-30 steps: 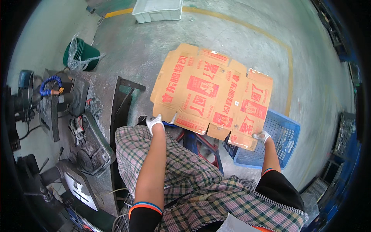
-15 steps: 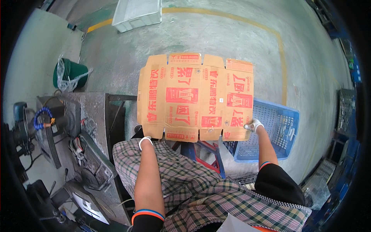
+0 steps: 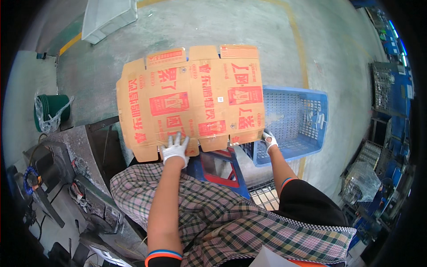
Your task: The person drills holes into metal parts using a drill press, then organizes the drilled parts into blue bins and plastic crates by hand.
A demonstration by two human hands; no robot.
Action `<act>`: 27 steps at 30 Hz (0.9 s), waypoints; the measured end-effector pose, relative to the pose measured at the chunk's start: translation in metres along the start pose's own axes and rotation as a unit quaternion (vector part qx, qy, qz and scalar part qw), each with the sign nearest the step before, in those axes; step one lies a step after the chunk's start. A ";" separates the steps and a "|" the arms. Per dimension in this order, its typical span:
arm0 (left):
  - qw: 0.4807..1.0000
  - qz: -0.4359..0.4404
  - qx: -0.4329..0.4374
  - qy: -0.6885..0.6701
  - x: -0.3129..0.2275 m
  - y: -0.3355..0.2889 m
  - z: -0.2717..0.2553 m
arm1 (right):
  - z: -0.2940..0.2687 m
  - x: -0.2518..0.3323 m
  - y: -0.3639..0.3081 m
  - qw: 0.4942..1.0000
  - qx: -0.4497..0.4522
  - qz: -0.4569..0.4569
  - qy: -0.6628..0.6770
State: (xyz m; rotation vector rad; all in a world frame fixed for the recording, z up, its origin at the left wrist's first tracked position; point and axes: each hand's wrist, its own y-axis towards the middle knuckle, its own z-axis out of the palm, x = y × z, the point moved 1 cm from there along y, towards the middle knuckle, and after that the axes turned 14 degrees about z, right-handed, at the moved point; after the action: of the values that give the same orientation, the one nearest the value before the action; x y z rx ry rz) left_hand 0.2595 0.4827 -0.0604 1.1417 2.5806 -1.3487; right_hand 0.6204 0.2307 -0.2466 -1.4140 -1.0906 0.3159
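Observation:
A flattened brown cardboard box (image 3: 195,95) with red printing lies spread out in front of me, its flaps along the far and near edges. My left hand (image 3: 175,152), in a white glove, rests flat on its near edge with the fingers spread. At the near right corner, my right hand (image 3: 269,141), also gloved in white, is closed on the box's edge; some of its fingers are hidden. Under the cardboard shows a blue and red frame (image 3: 218,168).
To the right, a blue perforated plastic crate (image 3: 291,153) stands on the floor with small pale pieces inside. A dark machine bench (image 3: 89,149) is at my left. Green buckets (image 3: 58,107) stand beyond it, and a pale grey bin (image 3: 111,20) at the far left.
The view has shifted, so the surroundings appear displaced. My left hand has moved from the box's near left edge to the right and lies flat on top. The right hand stays at the near right corner.

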 end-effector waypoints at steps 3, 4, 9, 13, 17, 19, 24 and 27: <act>0.998 -0.001 0.053 0.018 0.006 0.003 0.005 | -0.007 0.000 -0.013 0.995 0.097 -0.017 -0.024; 0.998 -0.010 0.058 0.014 0.004 0.003 0.006 | -0.007 -0.003 -0.020 0.990 0.125 0.021 0.061; 0.997 -0.026 0.063 -0.027 0.011 0.000 0.009 | 0.000 -0.002 -0.055 0.926 0.286 0.137 0.204; 0.997 -0.031 0.062 -0.045 0.017 -0.003 0.019 | 0.001 -0.002 -0.053 0.922 0.356 0.052 0.145; 0.995 -0.037 0.086 -0.019 0.014 -0.007 0.012 | 0.015 0.045 -0.067 0.908 0.407 0.065 0.078; 0.995 -0.037 0.090 -0.034 0.010 -0.005 0.008 | 0.003 0.037 -0.036 0.940 0.327 0.019 -0.095; 0.995 -0.039 0.083 -0.048 0.017 -0.007 0.011 | 0.012 0.036 -0.007 0.956 0.190 -0.012 -0.224; 0.994 -0.074 0.067 -0.042 0.022 -0.009 0.015 | 0.018 0.040 -0.002 0.951 0.153 -0.035 -0.265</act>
State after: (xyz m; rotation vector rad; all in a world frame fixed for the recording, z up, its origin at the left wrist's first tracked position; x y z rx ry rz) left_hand 0.2334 0.4818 -0.0702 0.9011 2.5950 -1.5861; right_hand 0.6266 0.2720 -0.2319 -1.0308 -1.4494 0.8115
